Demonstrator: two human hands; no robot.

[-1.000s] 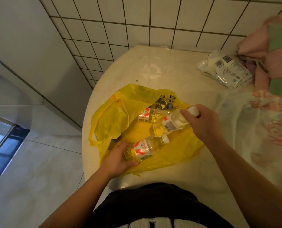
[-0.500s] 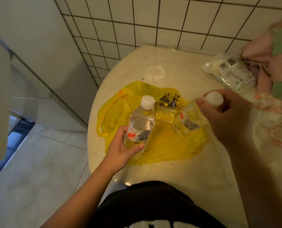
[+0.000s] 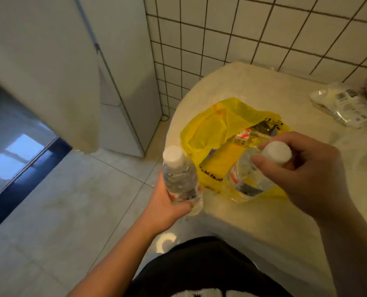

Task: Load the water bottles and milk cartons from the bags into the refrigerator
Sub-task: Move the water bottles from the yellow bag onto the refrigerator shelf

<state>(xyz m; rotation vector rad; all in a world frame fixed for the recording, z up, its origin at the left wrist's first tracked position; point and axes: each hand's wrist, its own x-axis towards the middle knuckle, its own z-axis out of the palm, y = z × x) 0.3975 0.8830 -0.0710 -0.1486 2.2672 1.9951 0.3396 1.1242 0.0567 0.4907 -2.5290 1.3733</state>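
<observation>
Clear plastic water bottle point(image 3: 181, 179) wrapped in the left hand point(image 3: 165, 209) past the table point(image 3: 253, 228) edge, second bottle point(image 3: 247, 181) pinched by its cap in the right hand point(image 3: 307, 174) over the yellow bag point(image 3: 212, 129), liable to slip mid-swing.

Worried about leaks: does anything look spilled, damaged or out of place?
Nothing stands out. The left hand grips the left bottle, the right hand the right bottle, both capped; no liquid shows on the yellow bag or table.
</observation>
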